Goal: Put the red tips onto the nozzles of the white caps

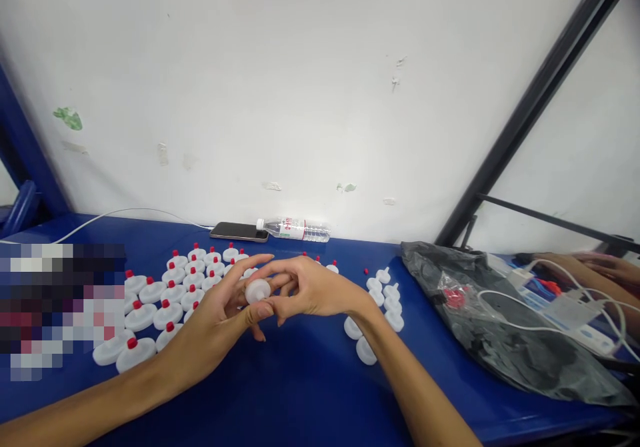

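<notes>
1. Broadly, a blue table (295, 387) is spreading beneath everything; clock directions are running from the held disc (257, 291).
2. Mostly from eight to eleven o'clock, red-capped discs (173, 292) are standing, seemingly done.
3. At eight, the left hand (215, 317) is pinching the held disc; at three, the right hand (317, 287) is curling its fingers beside it, their exact grip hidden.
4. Farther out, around three, fewer bare discs (377, 297) are lying, seemingly left.
5. The held disc is showing no red cap.
6. Near three, a loose red piece (366, 271) is lying.
</notes>
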Demonstrator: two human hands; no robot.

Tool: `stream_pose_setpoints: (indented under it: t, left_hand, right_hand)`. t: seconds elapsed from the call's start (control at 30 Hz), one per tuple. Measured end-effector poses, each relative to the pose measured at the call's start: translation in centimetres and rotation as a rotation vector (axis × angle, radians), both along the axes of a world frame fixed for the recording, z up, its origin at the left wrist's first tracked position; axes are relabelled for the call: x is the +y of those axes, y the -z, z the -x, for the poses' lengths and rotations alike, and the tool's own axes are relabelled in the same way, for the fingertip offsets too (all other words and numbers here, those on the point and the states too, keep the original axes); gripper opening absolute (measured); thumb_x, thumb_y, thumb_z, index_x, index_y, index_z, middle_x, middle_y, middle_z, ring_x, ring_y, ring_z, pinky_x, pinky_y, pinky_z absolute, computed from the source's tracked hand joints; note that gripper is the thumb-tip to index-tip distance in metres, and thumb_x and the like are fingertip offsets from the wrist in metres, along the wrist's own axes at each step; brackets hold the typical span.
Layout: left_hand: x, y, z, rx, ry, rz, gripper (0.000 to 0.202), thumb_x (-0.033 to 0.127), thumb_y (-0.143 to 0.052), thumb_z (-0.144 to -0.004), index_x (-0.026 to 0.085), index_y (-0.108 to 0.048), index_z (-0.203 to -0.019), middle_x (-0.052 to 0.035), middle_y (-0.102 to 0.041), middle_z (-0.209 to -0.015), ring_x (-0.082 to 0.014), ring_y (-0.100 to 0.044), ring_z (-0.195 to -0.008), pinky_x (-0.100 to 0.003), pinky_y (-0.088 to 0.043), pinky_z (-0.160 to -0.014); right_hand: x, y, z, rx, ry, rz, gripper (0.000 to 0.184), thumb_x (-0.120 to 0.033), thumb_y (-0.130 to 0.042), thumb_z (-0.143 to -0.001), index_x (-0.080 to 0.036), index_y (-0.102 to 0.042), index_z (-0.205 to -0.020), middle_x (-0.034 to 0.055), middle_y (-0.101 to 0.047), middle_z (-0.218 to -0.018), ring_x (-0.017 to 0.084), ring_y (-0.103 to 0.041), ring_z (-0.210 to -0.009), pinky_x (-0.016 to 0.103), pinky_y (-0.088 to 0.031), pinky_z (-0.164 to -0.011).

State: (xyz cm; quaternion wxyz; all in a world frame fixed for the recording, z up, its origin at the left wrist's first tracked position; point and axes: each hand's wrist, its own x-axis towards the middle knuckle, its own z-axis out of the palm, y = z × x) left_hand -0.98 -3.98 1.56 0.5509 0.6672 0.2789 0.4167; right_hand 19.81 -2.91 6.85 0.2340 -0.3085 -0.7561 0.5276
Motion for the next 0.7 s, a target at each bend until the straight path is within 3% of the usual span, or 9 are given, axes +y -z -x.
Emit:
stream_pose_setpoints:
  t: [0.17, 0.43, 0.7]
  left_hand:
    - [-0.12, -0.71, -0.19, 0.027, -0.008, 0.024, 0.06, 0.049, -0.074, -0.092, 0.025, -0.047, -0.139, -0.0046, -0.074, -0.107, -0.0218, -0.073, -0.083, -0.029, -0.061, -0.065]
    - [-0.27, -0.72, 0.06, 0.029, 0.004, -0.031, 0.051, 0.049, -0.07, -0.096, 0.026, -0.047, -0.136, -0.0013, -0.076, -0.096, -0.0192, -0.073, -0.081, -0.029, -0.059, -0.073]
    - [0.19, -0.19, -0.03, 0.107, -0.033, -0.049, 0.06, 0.055, -0.061, -0.099, 0.029, -0.039, -0.149, -0.0048, -0.072, -0.106, -0.0206, -0.071, -0.083, -0.026, -0.06, -0.056]
  right_hand:
    - [-0.16, 0.02, 0.09, 0.015, -0.011, 0.029, 0.033, -0.031, -0.071, -0.091, -0.021, -0.068, -0.121, 0.0016, -0.072, -0.089, 0.014, -0.068, -0.07, 0.027, -0.056, -0.071]
    - [-0.32, -0.2, 0.04, 0.006, 0.001, 0.013, 0.035, -0.038, -0.071, -0.092, -0.019, -0.069, -0.121, 0.0033, -0.074, -0.089, 0.015, -0.069, -0.073, 0.026, -0.054, -0.07]
    - [0.02, -0.1, -0.11, -0.043, 0.039, -0.088, 0.039, -0.024, -0.067, -0.09, -0.024, -0.068, -0.129, -0.0006, -0.072, -0.087, 0.013, -0.069, -0.07, 0.024, -0.054, -0.068]
